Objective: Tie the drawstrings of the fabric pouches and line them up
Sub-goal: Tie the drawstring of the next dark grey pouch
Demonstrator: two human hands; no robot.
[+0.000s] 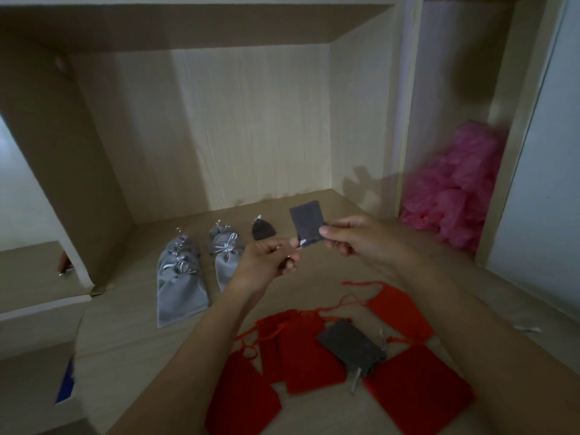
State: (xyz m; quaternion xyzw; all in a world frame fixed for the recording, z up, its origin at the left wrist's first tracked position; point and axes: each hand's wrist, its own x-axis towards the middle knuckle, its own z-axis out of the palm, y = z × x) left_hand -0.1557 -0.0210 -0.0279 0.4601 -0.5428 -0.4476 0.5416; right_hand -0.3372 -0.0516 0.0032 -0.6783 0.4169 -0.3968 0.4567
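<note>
Head cam: right hand [354, 237] pinches the dark grey pouch [307, 222] above the red pile [307, 356], left hand [266, 262] pinches its drawstring [300, 244], probably to cinch it. Tied pouches [182, 277] line up beyond that pile.

Beyond my fingers [326, 231] I see bare wooden counter [351, 205] up to the pale back panel [251, 127]. Left of them, two rows of tied light-grey fabric pouches [182, 284] and one small dark tied pouch [263, 231] block the way. Nearer me, loose red fabric pouches [309, 359] and a flat dark-grey pouch [350, 345] cover the surface.
</note>
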